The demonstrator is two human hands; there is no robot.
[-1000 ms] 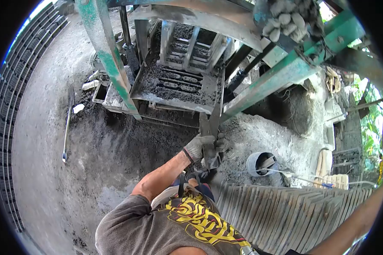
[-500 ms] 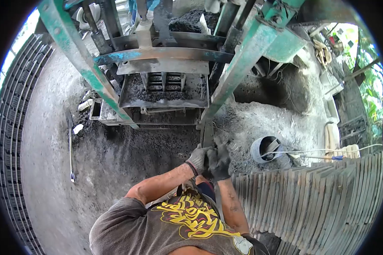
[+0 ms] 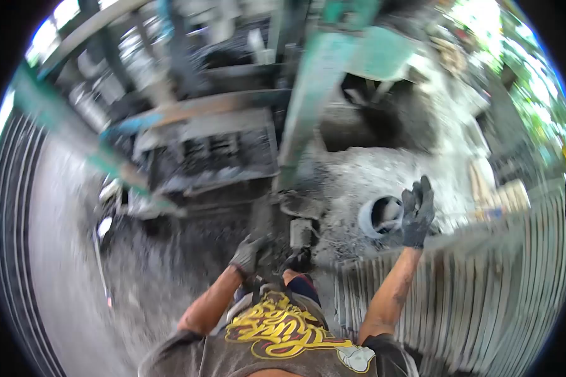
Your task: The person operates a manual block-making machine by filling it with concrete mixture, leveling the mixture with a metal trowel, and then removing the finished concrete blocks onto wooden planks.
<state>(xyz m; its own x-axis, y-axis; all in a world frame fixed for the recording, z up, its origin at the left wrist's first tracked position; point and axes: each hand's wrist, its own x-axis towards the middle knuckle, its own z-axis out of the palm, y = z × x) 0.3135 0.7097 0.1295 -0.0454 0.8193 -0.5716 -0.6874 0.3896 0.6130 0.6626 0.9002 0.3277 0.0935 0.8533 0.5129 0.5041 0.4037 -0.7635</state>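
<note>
My left hand (image 3: 248,254), in a grey glove, is low in front of the machine, at the lower end of a dark metal lever (image 3: 262,217). Its fingers look closed round the lever, though motion blurs them. Out to the right, my right hand (image 3: 417,212) wears a dark glove; its fingers are raised and apart, with nothing between them. Just left of that hand stands a round bucket (image 3: 366,218) with something pale inside. The machine's tray (image 3: 217,181) holds dark, grainy material around a metal grid.
Green legs (image 3: 311,94) frame the machine. A dense row of upright boards (image 3: 421,295) fills the lower right, and racks (image 3: 9,239) line the left side. A long-handled tool (image 3: 100,264) lies on the floor at left. Behind the bucket is a dark pit (image 3: 371,125).
My hands have parted: the right has left the lever and swung right beside the bucket, while the left has moved left and slightly down. The camera view has shifted and blurred.
</note>
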